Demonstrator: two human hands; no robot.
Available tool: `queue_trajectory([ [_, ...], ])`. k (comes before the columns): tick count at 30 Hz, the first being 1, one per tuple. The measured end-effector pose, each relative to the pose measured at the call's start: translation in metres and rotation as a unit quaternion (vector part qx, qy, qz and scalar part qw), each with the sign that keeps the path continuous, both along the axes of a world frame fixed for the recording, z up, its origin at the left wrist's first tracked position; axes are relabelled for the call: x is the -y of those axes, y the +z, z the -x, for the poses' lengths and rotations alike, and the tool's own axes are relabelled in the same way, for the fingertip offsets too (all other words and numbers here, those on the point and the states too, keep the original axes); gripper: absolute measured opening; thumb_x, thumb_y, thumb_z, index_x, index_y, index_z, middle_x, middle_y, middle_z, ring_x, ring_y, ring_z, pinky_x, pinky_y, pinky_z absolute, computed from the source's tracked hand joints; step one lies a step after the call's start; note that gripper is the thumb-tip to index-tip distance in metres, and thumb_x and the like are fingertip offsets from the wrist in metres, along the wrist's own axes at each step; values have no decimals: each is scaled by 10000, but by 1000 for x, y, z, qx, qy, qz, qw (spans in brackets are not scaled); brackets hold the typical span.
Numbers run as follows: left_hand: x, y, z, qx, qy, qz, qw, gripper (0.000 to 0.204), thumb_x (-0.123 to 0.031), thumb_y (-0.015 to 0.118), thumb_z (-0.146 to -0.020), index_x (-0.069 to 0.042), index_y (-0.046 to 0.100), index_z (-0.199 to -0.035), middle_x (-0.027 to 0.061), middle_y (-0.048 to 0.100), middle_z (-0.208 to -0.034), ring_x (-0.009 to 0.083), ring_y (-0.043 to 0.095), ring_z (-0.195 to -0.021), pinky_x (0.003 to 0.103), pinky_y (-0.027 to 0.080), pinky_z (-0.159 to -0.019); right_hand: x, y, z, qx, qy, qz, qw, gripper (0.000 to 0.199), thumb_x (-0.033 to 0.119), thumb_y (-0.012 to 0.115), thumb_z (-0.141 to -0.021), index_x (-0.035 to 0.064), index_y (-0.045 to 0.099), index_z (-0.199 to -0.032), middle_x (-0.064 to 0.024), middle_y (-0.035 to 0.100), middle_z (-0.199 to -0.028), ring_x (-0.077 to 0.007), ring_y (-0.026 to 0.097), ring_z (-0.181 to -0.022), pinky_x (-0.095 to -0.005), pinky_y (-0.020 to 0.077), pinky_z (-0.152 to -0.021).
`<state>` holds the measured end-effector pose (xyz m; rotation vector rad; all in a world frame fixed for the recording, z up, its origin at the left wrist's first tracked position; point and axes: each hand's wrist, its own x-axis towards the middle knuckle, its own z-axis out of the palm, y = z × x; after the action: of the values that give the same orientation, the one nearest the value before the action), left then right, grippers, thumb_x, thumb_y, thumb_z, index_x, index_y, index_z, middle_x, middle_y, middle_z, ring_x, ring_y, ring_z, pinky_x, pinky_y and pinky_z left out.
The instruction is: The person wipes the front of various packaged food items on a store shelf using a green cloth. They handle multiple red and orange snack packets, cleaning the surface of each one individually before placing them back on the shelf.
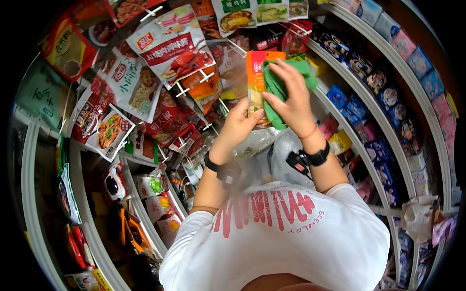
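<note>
An orange seasoning packet (256,72) is held upright in front of me. My left hand (241,121) grips its lower left edge, thumb on the front. In my right hand (292,97) is a green cloth (274,92), pressed against the packet's right side and covering part of its face. The fingers of the right hand are bent over the cloth. Hanging packets surround the hands, the nearest being a large red and white sauce pouch (177,48) to the left.
White display hooks (206,76) jut out among the hanging pouches. Curving shelves (369,92) on the right carry rows of small blue and pink packs. Shelves on the left hold more bagged goods (116,182). A clear plastic bag (286,157) lies beyond my shirt.
</note>
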<state>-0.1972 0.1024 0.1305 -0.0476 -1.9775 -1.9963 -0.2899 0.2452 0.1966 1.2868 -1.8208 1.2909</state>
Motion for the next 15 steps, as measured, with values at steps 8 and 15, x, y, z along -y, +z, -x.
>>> queue_trajectory([
  [8,6,-27,-24,-1,11,-77,997,278,-62,547,-919,-9,483,-1185,41,597,-1058,106,567,-936,268,474,-800,13,-47,-27,73,95,8,993,416,-95,531,-655,55,618,-1032,-122,603,-988,-315,570,-947,-396,465,-836],
  [15,13,-53,-41,11,76,-173,982,298,-42,529,-903,-33,464,-1193,26,598,-1035,58,543,-816,189,421,-610,-11,-91,-49,124,167,-126,970,322,-126,490,-651,48,669,-856,-92,598,-847,-256,591,-820,-331,483,-741],
])
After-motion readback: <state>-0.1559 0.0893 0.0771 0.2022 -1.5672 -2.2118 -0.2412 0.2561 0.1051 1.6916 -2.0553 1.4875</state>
